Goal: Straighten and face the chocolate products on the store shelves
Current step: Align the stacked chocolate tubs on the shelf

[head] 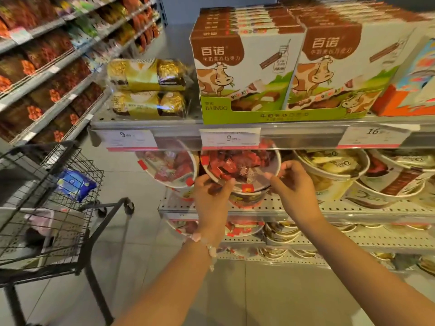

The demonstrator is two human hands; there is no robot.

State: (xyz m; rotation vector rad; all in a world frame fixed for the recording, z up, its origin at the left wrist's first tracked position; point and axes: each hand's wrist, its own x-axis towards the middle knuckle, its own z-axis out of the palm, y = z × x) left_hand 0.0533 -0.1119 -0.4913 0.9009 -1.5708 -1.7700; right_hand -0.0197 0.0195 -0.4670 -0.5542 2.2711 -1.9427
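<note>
Our left hand [211, 191] and right hand [290, 182] grip 1 tilted red tub [240, 168]; neighbouring tubs [169, 168] remain askew.

Tub [240, 168] on shelf [353, 209], below boxes [242, 69].

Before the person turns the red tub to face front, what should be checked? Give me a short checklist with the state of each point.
1. Left hand grips the red tub at its left rim: ok.
2. Right hand grips its right rim: ok.
3. Lid closed: cannot tell, blurred.
4. Tub sits level: not ok, it tilts forward on the tub below.
5. Room from the left neighbour tub: not ok, they nearly touch.
6. Price tag above is in place: ok.
</note>
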